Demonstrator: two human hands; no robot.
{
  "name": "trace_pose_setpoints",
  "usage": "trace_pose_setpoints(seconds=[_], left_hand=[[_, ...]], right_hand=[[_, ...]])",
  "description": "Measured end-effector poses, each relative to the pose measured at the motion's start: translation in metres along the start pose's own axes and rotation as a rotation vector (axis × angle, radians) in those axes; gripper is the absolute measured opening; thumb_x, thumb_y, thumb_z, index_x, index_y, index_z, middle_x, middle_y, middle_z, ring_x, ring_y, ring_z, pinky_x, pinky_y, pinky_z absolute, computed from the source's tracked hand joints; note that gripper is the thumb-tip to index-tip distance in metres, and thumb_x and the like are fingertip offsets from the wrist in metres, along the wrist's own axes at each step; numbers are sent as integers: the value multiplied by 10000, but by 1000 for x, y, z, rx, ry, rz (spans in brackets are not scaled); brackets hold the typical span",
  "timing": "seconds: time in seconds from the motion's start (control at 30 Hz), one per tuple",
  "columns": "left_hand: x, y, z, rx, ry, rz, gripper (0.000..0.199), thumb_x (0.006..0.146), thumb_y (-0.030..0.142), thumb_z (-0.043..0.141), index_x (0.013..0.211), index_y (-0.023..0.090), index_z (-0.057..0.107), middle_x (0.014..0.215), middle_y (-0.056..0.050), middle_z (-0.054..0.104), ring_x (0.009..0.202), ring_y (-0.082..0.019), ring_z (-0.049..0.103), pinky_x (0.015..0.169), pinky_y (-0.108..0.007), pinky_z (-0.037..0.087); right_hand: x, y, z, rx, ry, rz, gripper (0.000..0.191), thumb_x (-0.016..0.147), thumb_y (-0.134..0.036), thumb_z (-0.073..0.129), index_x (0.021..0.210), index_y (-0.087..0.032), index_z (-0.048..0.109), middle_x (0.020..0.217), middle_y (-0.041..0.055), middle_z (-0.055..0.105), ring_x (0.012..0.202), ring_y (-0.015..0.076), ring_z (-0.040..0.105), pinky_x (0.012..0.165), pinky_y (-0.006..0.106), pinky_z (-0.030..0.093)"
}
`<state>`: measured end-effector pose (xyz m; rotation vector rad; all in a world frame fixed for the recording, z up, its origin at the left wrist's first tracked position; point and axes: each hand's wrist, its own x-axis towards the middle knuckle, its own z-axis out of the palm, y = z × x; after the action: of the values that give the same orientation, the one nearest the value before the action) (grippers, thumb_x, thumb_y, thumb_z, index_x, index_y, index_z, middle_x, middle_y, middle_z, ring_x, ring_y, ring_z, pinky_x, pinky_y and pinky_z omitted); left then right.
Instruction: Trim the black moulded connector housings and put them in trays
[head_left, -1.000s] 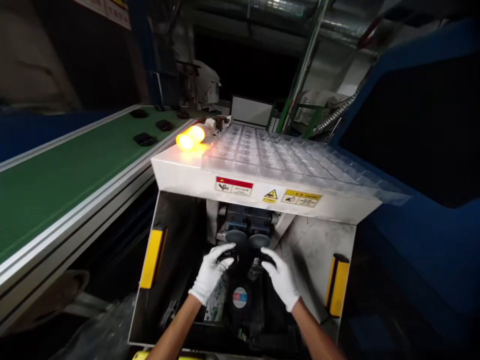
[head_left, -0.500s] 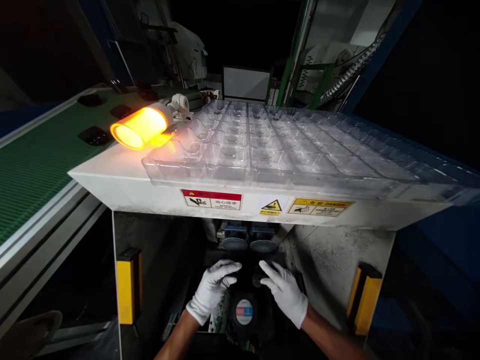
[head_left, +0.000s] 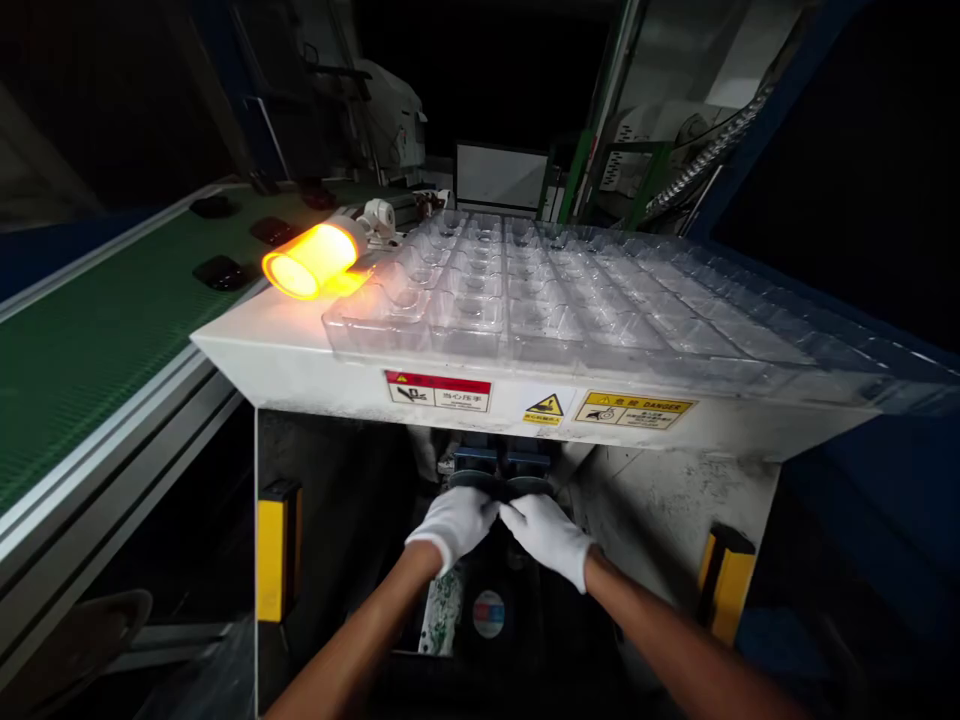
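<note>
My left hand (head_left: 459, 520) and my right hand (head_left: 546, 532), both in white gloves, reach into the dark opening under the white table. Their fingertips come close together just below two round discs (head_left: 528, 485). The fingers of both hands point away from me and are partly hidden behind the gloves' backs, so what they hold or touch, if anything, cannot be made out. Below the hands is a dark round part with a red and blue label (head_left: 489, 613).
Clear plastic trays (head_left: 555, 290) lie on the white table (head_left: 255, 340) beside a glowing orange lamp (head_left: 311, 262). At left, a green conveyor (head_left: 97, 350) carries dark pieces (head_left: 221, 272). Yellow posts (head_left: 271, 555) flank the opening, one each side.
Both hands have moved forward and inward, to just under the discs, with their fingertips now nearly meeting. The view has shifted slightly, so the table's left edge appears farther right.
</note>
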<state>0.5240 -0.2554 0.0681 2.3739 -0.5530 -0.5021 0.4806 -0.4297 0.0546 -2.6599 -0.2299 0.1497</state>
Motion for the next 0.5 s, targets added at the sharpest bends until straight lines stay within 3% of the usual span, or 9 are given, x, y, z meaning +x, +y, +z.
trace_pose_setpoints(seconds=[0.07,0.17,0.3,0.43,0.5], left_hand=[[15,11,1,120,-80,-100,316,894,419,576,843,118,660,797,-52,682,780,-183,662,771,-387,542],[21,14,7,198,-151,-177,317,894,428,576,881,121,650,860,-55,680,842,-191,658,806,-406,537],[14,20,18,150,-150,-197,269,896,376,578,926,120,654,945,-76,680,945,-220,637,877,-448,502],[6,29,26,28,21,-232,240,843,336,630,940,119,662,1018,-106,670,1045,-262,594,938,-479,447],[-13,25,30,-46,169,-271,320,852,420,578,940,126,670,988,-139,676,986,-282,615,881,-454,465]], right_hand=[[17,-7,2,-66,-106,86,291,908,-347,545,781,-132,696,710,53,718,696,167,687,681,311,547],[28,-10,14,-143,-220,156,248,882,-350,579,819,-133,681,771,53,727,765,178,691,717,343,541],[23,-3,9,-227,-313,168,230,832,-280,536,829,-125,706,843,161,742,844,284,703,681,371,505],[5,2,-5,-340,-313,110,290,829,-272,455,809,-134,709,833,224,725,810,385,692,617,419,467],[-21,-6,12,-366,-210,20,311,863,-282,427,902,-130,696,905,229,717,811,387,682,645,451,473]])
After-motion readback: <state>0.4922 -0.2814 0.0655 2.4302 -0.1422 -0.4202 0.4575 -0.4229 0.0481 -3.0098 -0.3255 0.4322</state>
